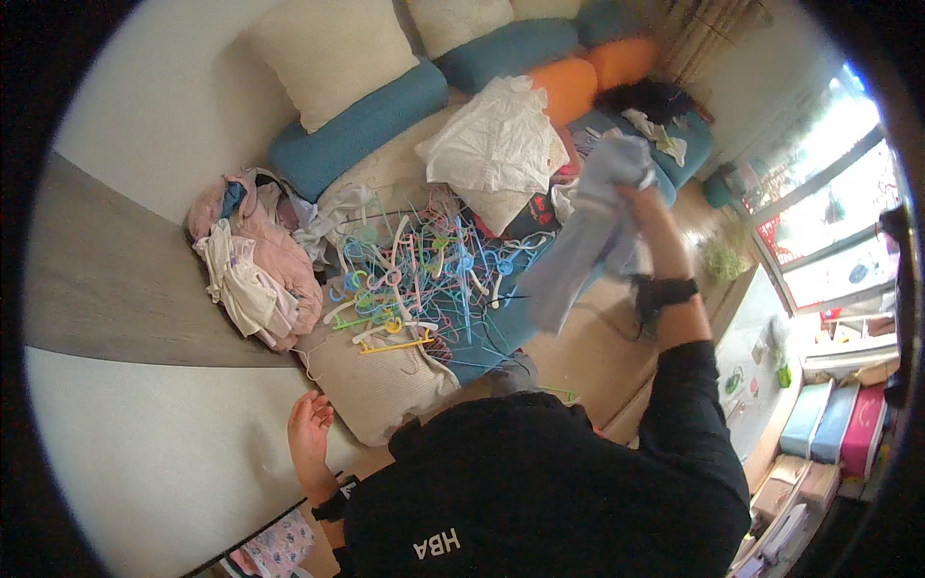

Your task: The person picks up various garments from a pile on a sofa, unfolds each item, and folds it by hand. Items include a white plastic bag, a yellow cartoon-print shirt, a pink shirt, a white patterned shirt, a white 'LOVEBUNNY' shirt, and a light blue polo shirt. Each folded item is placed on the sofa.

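Note:
My right hand (643, 204) is raised over the right side of the sofa and grips a pale blue-grey garment (571, 253). The cloth is blurred and hangs down toward the floor. Several plastic clothes hangers (433, 271), in blue, white, green, pink and yellow, lie tangled in a heap on the sofa seat, left of the hanging cloth. My left hand (311, 423) holds nothing; its fingers are loosely bent and apart. It is beside the near corner of a beige ribbed cushion (368, 383), in front of the white wall.
A pink and white clothes pile (264, 282) sits at the sofa's left end. White fabric (491, 137) covers a cushion behind the hangers. Blue bolsters (361, 123) and orange cushions (567, 90) line the back. A table (744, 361) and storage boxes (831, 423) stand at right.

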The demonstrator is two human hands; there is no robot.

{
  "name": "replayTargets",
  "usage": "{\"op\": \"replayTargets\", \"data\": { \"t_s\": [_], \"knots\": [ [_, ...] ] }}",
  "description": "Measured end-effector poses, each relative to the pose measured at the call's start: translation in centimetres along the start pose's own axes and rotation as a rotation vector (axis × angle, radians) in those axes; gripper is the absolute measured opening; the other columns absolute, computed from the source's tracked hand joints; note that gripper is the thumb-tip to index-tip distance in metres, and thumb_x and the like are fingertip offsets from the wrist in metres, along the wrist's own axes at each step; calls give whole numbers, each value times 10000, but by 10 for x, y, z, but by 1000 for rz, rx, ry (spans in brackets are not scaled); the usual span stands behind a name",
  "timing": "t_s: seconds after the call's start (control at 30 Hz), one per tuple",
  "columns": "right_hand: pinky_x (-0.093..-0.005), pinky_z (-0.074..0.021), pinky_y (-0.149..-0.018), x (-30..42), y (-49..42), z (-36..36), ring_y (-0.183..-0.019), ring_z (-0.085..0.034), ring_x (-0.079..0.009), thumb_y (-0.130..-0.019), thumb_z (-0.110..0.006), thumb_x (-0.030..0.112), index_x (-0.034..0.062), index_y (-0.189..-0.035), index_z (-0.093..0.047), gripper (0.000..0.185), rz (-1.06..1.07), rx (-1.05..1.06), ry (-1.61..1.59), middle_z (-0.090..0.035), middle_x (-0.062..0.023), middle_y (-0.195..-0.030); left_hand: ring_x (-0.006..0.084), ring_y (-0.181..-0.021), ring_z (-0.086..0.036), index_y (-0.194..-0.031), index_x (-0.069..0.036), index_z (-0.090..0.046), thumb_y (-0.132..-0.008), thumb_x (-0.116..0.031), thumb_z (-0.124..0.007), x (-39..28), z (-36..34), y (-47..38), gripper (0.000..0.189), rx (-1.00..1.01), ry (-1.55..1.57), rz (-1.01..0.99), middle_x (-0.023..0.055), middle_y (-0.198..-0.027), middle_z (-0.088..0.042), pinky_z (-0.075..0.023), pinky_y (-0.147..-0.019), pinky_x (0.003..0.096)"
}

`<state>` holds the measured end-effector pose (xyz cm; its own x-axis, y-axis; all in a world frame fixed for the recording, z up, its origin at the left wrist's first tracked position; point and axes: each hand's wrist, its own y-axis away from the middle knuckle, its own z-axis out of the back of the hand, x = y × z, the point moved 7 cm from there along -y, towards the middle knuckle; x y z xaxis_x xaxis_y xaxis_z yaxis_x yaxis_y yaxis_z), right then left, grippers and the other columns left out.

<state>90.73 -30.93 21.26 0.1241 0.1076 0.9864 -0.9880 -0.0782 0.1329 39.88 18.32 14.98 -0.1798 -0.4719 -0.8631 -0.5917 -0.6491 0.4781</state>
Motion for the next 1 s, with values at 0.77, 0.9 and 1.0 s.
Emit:
{"op": "replayTargets", "data": {
  "t_s": [0.77, 0.9, 1.0],
  "knots": [
    [-317, -469, -718, -20, -144, 307, -921, -564, -218, -711, -717, 155, -15, -1088, -574, 437, 172, -645, -250, -583, -97, -1060, 142, -746, -570, -1055, -46, -544, -928, -233, -482, 70, -199, -35, 235, 98, -67, 73, 79, -929, -603, -466, -706, 287],
    [-338, -481, -726, -48, -148, 328, -879, -581, -230, -716, -702, 141, -34, -1078, -571, 423, -8, -521, -195, -588, -117, -1049, 143, -740, -572, -1044, -49, -549, -923, -241, -494, 106, -198, -27, 234, 114, 20, 103, 73, -904, -608, -466, -696, 284],
    [-338, -481, -739, -69, -171, 337, -892, -581, -229, -734, -674, 107, -26, -1060, -584, 364, -96, -475, -238, -604, -110, -1013, 148, -738, -573, -1048, -48, -546, -919, -239, -500, 135, -202, -15, 234, 62, 21, 185, 73, -897, -608, -465, -689, 283]
  ]
}}
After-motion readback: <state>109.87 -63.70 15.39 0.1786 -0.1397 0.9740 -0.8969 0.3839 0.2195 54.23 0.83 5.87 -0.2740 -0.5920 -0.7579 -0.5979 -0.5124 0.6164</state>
